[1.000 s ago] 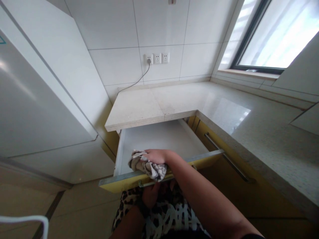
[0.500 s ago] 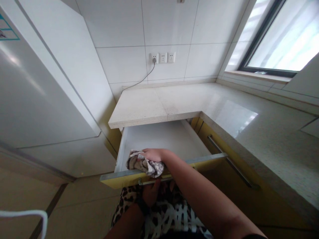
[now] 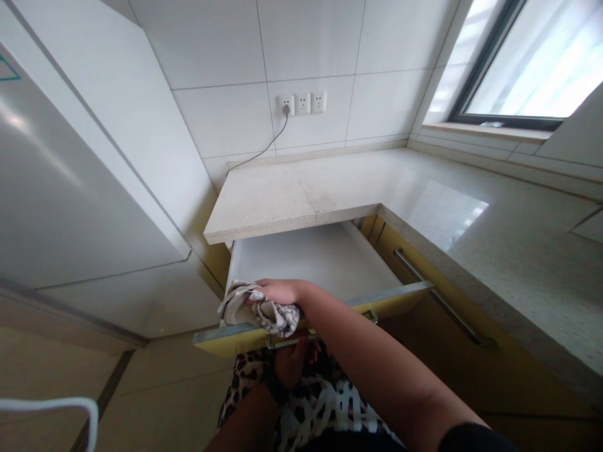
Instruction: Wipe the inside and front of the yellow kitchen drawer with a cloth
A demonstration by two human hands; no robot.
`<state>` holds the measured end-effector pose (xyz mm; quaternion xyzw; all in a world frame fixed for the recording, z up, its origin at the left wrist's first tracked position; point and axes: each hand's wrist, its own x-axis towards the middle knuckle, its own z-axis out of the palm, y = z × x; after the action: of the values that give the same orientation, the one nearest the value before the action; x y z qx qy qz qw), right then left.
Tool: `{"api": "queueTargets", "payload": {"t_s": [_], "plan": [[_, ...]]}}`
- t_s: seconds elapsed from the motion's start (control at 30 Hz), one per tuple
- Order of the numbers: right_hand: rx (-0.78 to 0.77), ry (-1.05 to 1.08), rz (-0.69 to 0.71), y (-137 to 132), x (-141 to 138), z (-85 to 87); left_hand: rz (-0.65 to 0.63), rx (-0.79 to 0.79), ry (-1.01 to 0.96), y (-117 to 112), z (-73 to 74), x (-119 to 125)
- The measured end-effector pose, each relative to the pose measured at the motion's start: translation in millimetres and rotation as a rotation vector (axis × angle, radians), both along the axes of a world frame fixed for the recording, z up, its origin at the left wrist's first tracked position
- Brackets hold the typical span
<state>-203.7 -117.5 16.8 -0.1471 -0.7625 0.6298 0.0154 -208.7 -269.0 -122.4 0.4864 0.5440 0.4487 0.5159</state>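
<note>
My right hand (image 3: 277,292) is closed on a crumpled, patterned cleaning cloth (image 3: 238,307). It presses the cloth over the top edge of the drawer front, toward the left end. The pulled-out drawer (image 3: 301,251) has a white interior and a yellow front (image 3: 226,344). Low and in shadow, my left hand (image 3: 289,364) is at the metal drawer handle (image 3: 282,343), its fingers curled there and partly hidden. A dark band circles the left wrist.
A pale L-shaped countertop (image 3: 273,194) overhangs the drawer. On the right, yellow cabinets carry a long metal handle (image 3: 459,319). A tall white cabinet or fridge (image 3: 108,207) stands left. A plug and cord (image 3: 264,150) hang from the wall sockets (image 3: 302,103).
My right hand has slid the cloth left along the drawer's front edge. My left hand has shifted slightly at the handle. The view has tilted a little.
</note>
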Motion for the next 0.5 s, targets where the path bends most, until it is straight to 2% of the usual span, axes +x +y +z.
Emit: {"api": "queueTargets", "payload": {"t_s": [0.13,0.23,0.37,0.5], "plan": [[0.061,-0.133,-0.045,10,19,-4.2,-0.002,0.004,-0.01,1,-7.6,-2],[0.088,-0.229,-0.035,17,17,-11.3,-0.003,0.02,-0.008,2,-9.8,-1],[0.082,-0.247,0.003,15,-7,-14.9,0.022,0.046,0.024,1,-3.4,3],[0.043,-0.159,0.029,1,-40,-12.1,0.07,0.066,0.123,-1,5.5,4]]}}
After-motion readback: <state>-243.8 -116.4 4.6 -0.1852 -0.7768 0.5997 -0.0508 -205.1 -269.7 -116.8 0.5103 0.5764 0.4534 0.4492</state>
